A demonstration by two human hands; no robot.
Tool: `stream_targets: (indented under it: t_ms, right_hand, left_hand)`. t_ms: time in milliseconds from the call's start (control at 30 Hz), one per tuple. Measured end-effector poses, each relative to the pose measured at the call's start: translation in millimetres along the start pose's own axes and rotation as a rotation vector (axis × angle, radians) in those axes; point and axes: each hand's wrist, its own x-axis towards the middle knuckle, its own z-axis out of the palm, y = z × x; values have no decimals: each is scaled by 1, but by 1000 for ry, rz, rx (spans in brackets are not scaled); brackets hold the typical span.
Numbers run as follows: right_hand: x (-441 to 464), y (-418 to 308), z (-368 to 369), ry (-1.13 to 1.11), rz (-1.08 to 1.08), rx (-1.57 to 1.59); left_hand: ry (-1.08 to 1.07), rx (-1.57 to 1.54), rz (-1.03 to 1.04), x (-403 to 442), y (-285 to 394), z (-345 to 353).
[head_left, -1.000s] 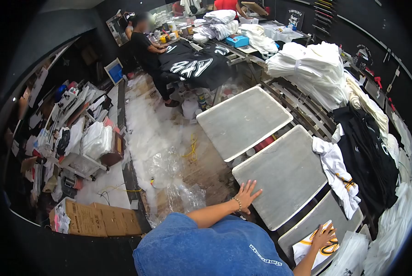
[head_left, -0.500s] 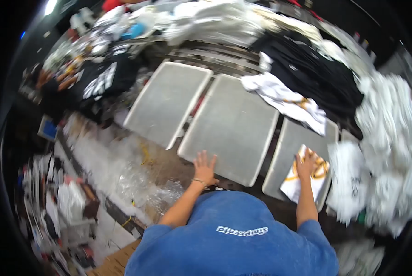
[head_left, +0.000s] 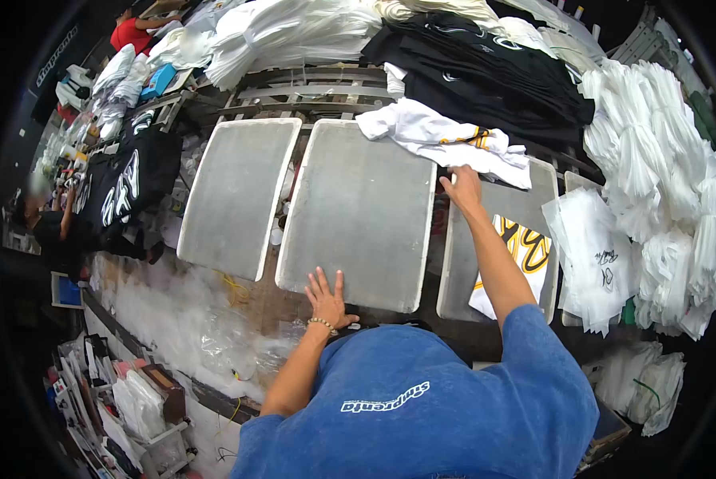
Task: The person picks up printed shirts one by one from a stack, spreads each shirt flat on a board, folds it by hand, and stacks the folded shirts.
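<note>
One rumpled white shirt (head_left: 444, 137) beyond hands (head_left: 327, 306) (head_left: 464, 191), right perhaps touching.

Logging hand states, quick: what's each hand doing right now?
Left hand: open, spread at the near edge of a grey, white-rimmed rectangular board, holding nothing.
Right hand: at the crumpled white cloth garment; grip cannot be told.

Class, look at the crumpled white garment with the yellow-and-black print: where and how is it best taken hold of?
Probably by the near edge of the white garment, pinched by the right hand, coming from the near side. It lies bunched in loose folds, and that edge overlaps the flat middle board, facing the hand.
</note>
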Motion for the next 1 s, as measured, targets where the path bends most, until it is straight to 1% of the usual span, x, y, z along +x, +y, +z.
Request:
stream_targets:
  t_ms: [67,100,133,167,200,233,267,300,333,367,400,433,467,500,533,567,633,700,733,767,800,833,867,933,1000]
  right_hand:
    - [25,-29,12,72,47,-329]
    - [36,-7,34,68,70,-428]
    - [44,5,47,75,110,-343]
    - [49,8,49,87,72,-364]
    - [62,16,53,-49,130,-403]
    - [61,29,58,20,19,-430]
    - [64,40,62,15,0,-441]
    - [66,32,47,-81,-15,-456]
    - [69,39,45,-58,-41,-395]
    - [78,62,52,6,-75,-265]
    - [83,61,45,11,-37,-186]
    - [93,63,38,-25,-14,-172]
    - [103,86,41,47,-131,-57]
    - [114,94,34,70,-179,-45]
    - [123,88,21,132,-243,-115]
    - [127,59,0,215,-277,-62]
    - [124,-56,-61,145,-259,104]
    - [112,-152,-108,71,-425,-12]
    - [106,-186,-124,31,-526,-17]
    - [94,-219,-138,38,-529,-17]
    - [81,-251,-152,-2,-649,-12]
    - [68,-279,-164,-45,-767,-8]
    - [56,-301,-174,-49,-811,-17]
    - [37,-331,-193,-55,-896,-15]
    - [37,-341,-206,12,-966,46]
  left_hand:
    - [-32,5,13,0,0,-3]
    - [-63,33,26,0,1,-6]
    - [-86,55,21,0,1,-10]
    - [-159,67,14,1,2,-17]
    - [-163,79,18,2,0,-16]
    - [-201,60,20,6,-3,-14]
    - [-241,39,33,10,-7,-15]
    - [-220,22,-14,13,-14,-20]
    - [-331,-89,46,18,-21,-28]
    - [-439,-201,115,23,-29,-38]
    - [-444,-188,151,17,-31,-72]
    - [-420,-199,126,27,-42,-89]
    - [-462,-330,182,38,-52,-105]
    - [-504,-457,244,46,-58,-115]
    - [-298,-435,269,58,-65,-110]
    - [-282,-437,260,68,-66,-117]
    - [-84,-520,439,90,-63,-144]
    - [127,-603,520,104,-42,-177]
    - [281,-654,574,106,-26,-199]
    - [438,-701,630,104,-9,-223]
    - [597,-727,656,97,9,-250]
    - [756,-753,680,91,23,-273]
    - [757,-754,685,88,33,-289]
    - [944,-843,799,87,44,-309]
    - [1051,-719,776,109,32,-299]
